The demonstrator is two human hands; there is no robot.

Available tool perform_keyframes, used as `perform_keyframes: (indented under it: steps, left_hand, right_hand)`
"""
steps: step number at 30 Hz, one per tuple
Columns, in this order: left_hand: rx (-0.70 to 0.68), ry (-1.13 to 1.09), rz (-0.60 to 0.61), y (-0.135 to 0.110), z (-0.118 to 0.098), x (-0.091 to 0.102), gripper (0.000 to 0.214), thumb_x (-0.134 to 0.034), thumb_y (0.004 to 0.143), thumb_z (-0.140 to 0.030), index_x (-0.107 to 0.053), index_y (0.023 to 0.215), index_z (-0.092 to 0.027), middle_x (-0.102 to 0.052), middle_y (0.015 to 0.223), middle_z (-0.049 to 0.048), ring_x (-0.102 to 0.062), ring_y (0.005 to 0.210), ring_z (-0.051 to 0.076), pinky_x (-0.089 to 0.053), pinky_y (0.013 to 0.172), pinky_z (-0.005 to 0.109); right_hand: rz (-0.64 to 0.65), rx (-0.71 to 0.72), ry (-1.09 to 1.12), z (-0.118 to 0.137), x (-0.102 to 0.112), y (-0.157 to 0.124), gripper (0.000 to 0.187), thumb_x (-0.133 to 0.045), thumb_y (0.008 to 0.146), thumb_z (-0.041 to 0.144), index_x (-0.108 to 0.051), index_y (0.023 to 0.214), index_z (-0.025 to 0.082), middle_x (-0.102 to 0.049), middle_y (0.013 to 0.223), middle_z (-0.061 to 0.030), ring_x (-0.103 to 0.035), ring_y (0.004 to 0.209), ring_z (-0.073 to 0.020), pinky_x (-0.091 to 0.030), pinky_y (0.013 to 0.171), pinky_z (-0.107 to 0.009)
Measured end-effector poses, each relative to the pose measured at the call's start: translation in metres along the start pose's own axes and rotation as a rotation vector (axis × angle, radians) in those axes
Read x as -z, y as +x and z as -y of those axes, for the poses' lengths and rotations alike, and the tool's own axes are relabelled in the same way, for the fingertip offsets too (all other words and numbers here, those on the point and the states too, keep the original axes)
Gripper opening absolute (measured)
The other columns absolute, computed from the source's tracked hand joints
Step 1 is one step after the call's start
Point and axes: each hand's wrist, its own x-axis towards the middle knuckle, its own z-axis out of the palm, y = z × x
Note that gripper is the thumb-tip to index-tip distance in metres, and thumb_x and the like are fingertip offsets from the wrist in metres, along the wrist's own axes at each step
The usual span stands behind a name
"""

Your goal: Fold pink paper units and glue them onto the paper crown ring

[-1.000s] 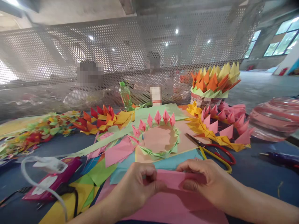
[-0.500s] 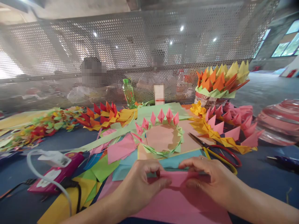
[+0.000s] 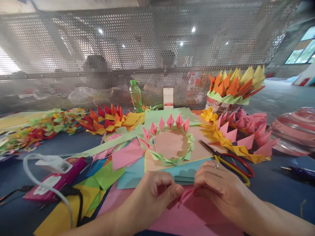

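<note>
Lower centre of frame: two hands, one small folded pink paper piece (image 3: 185,195) between them, above one large pink sheet (image 3: 172,221). Left hand (image 3: 154,193): fingers curled, thumb and forefinger pinched shut on the piece's left end. Right hand (image 3: 219,188): knuckles up, fingertips closed on its right end. Centre: one green paper ring (image 3: 172,160) bearing six pink points. Right of it: one pair of scissors (image 3: 233,162). Behind: one green bottle (image 3: 135,96).

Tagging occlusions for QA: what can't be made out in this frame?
Head view:
- pink paper piece: mostly hidden by left hand and right hand; fold shape unclear.
- people behind the mesh screen: blurred by it.
- dark tool: cut by right edge, blurry.
- pink device: label too small to read.
</note>
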Motion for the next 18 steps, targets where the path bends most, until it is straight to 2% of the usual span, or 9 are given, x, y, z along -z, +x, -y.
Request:
perform_keyframes:
  steps: [4,9,11,14,18]
  left_hand:
    - [0.023,-0.084,0.013,0.001,-0.002,0.003,0.044,-0.069,0.087,-0.054,-0.067,0.070,-0.014,-0.067,0.068,0.0042,-0.065,0.060,0.015,-0.048,0.057,0.022]
    - [0.055,0.037,0.001,0.000,-0.001,-0.001,0.014,-0.069,0.086,-0.029,-0.070,0.077,-0.017,-0.073,0.071,0.0023,-0.071,0.066,0.017,-0.054,0.065,0.024]
    - [0.003,0.080,-0.036,-0.001,0.001,-0.004,0.006,-0.065,0.083,-0.019,-0.070,0.087,-0.019,-0.073,0.073,-0.0001,-0.069,0.066,0.015,-0.053,0.064,0.023]
    - [-0.133,0.148,-0.098,-0.003,0.004,-0.007,0.025,-0.064,0.079,-0.012,-0.069,0.103,-0.021,-0.070,0.078,-0.0024,-0.067,0.069,0.013,-0.053,0.066,0.022]
    - [-0.208,0.275,-0.116,-0.004,0.002,-0.008,0.036,-0.059,0.077,-0.006,-0.067,0.108,-0.023,-0.069,0.077,-0.0047,-0.065,0.071,0.013,-0.050,0.072,0.023]
  right_hand:
    - [0.011,-0.002,-0.001,-0.001,0.002,0.000,0.017,-0.057,0.098,0.005,-0.059,0.094,0.021,-0.063,0.084,0.0019,-0.052,0.079,-0.0161,-0.038,0.073,-0.029]
    - [0.041,0.031,-0.039,-0.001,0.002,-0.003,0.020,-0.051,0.098,0.001,-0.058,0.097,0.020,-0.065,0.089,-0.0001,-0.053,0.081,-0.0167,-0.039,0.077,-0.031]
    - [0.035,0.054,-0.058,-0.001,0.002,-0.003,0.023,-0.048,0.096,-0.001,-0.057,0.095,0.020,-0.065,0.088,-0.0002,-0.053,0.081,-0.0167,-0.040,0.076,-0.031]
    - [0.030,0.091,-0.078,0.000,0.002,-0.003,0.030,-0.043,0.092,-0.005,-0.059,0.097,0.020,-0.068,0.088,-0.0008,-0.056,0.082,-0.0176,-0.043,0.076,-0.032]
    - [0.059,0.158,-0.189,0.009,0.005,0.000,0.038,-0.049,0.092,0.004,-0.066,0.120,0.023,-0.073,0.114,-0.0059,-0.065,0.100,-0.0217,-0.050,0.086,-0.036]
